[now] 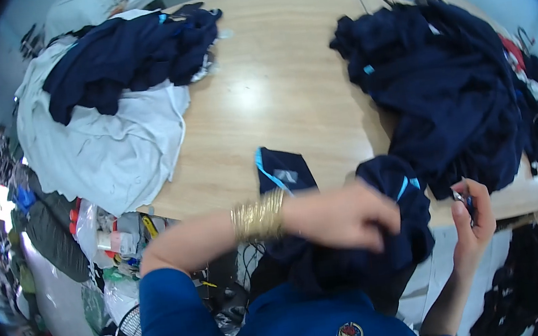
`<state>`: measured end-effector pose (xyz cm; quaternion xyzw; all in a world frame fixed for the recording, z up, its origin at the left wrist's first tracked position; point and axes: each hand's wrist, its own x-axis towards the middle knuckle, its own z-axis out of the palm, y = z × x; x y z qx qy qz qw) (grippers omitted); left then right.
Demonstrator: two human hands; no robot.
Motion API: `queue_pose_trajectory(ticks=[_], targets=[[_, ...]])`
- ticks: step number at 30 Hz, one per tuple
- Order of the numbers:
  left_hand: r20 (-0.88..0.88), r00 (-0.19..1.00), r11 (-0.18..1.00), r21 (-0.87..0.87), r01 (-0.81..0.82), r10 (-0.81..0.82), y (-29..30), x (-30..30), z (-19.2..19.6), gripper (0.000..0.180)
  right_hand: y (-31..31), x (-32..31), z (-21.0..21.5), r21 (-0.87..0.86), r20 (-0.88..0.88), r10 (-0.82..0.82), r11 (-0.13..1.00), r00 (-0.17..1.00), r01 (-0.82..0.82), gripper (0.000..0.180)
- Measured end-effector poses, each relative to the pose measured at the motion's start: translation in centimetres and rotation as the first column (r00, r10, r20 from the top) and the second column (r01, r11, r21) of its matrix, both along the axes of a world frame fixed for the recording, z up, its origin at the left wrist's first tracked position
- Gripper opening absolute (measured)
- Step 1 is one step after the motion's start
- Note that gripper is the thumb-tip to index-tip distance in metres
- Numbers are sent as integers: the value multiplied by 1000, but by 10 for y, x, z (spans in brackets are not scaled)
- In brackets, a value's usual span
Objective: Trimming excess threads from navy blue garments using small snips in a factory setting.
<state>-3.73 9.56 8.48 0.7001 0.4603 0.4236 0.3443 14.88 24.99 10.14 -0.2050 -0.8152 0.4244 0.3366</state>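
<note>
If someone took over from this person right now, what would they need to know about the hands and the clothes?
Left hand: gripping a navy garment with light blue trim at the near table edge; gold bangles on the wrist.
Right hand: pinching a small tool, too small to identify, beside the garment.
Wooden table: large navy pile on the right, navy clothes on white cloth on the left, one small folded navy piece in the middle.
Done or left: cannot tell.
</note>
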Motion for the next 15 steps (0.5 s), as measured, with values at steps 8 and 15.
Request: queue_pose_trajectory(ticks=[8,15], targets=[[-622,-496,360,771,-526,606,-14,-261,148,25,16,2,-3,93,-16,-102,990,995,103,19],[27,-351,-198,866,-460,936,-103,-362,199,27,28,9,-21,53,74,-213,976,974,209,19]])
